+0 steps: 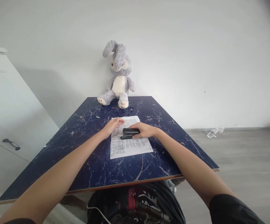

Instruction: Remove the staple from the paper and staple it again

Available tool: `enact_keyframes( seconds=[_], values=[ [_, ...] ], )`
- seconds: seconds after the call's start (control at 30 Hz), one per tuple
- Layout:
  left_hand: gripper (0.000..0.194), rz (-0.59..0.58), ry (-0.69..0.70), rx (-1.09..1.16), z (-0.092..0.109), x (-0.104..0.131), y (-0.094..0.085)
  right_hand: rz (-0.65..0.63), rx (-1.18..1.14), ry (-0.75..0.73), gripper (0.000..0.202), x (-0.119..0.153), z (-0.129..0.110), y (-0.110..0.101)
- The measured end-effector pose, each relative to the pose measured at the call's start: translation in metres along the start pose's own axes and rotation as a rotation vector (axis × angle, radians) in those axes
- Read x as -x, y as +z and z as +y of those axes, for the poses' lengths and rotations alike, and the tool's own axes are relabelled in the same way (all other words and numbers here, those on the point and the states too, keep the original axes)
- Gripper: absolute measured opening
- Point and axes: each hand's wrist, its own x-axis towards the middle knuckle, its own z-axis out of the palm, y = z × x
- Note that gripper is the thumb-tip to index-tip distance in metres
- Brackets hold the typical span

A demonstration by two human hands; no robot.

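Note:
A printed sheet of paper [131, 147] lies on the dark blue marbled table [97, 171]; whether more sheets lie beneath it, I cannot tell. My right hand [144, 129] is wrapped round a black stapler [128, 132] over the middle of the paper. The stapler's jaws point left, a little apart, with a silvery metal part showing at the front. My left hand [112, 126] rests flat on the upper left of the paper, fingers stretched out, just left of the stapler's nose.
A grey plush rabbit [119, 77] sits at the table's far edge against the white wall [183, 62]. A small pale scrap [97, 117] lies left of the paper. On the left stands a white cabinet [8, 109]. A white plastic item [215, 132] lies on the floor at right.

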Motion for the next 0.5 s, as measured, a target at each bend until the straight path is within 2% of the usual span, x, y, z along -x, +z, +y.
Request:
enact_keyframes(
  seconds=[0.1,0.2,0.27,0.33,0.4,0.5],
  values=[
    [0.057,0.064,0.014,0.068,0.001,-0.001,-0.002,0.116,0.101,-0.096,0.040,-0.001,-0.003,0.003],
    [0.046,0.088,-0.058,0.212,0.003,-0.003,-0.004,0.391,0.345,-0.173,0.054,0.000,-0.007,0.005],
    [0.043,0.039,-0.161,0.321,0.006,-0.003,-0.005,0.530,0.548,-0.165,0.059,-0.001,-0.010,0.006],
    [0.046,-0.051,-0.247,0.385,0.009,-0.002,-0.005,0.572,0.735,-0.146,0.060,-0.002,-0.011,0.008],
    [0.050,-0.124,-0.277,0.416,0.012,0.000,-0.004,0.556,0.882,-0.141,0.059,-0.004,-0.011,0.009],
    [0.050,-0.123,-0.275,0.436,0.014,0.001,-0.003,0.518,1.026,-0.153,0.055,-0.004,-0.009,0.009]
  ],
)
